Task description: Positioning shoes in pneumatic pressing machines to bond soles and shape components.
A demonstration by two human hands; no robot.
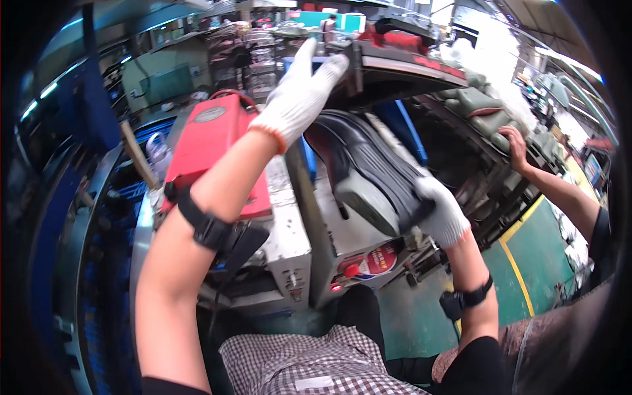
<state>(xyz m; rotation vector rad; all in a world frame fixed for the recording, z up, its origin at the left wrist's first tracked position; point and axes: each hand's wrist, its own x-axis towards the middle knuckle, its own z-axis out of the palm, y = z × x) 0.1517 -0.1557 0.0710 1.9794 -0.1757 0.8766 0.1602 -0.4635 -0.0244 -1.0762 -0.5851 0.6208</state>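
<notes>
My left hand [301,92], in a white knit glove, reaches up and forward with its fingers resting on the edge of a raised black and red machine plate [401,66]. Its fingers are spread and nothing sits in the palm. My right hand [442,214], also gloved, grips the lower end of a black ribbed shoe sole [368,174]. The sole lies slanted on the grey machine body [329,237], between my two arms.
A red machine housing [210,141] stands to the left under my left forearm. Another person's bare hand [517,146] rests on green moulded pieces [480,105] at the right. Red buttons [352,270] sit on the machine front. Blue crates line the left side.
</notes>
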